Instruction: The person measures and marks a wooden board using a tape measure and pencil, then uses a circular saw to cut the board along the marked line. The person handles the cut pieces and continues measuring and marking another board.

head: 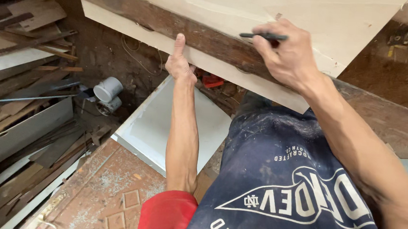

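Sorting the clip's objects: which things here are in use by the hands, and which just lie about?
In use: right hand with dark pen; left hand pressing the dark beam; pale board.
Lying about: scrap wood pile, grey pipe fitting, white panel.

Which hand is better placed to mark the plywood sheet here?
Likely the right hand: it grips the dark pencil over the plywood sheet. The left hand is pressed against the sheet's lower edge.
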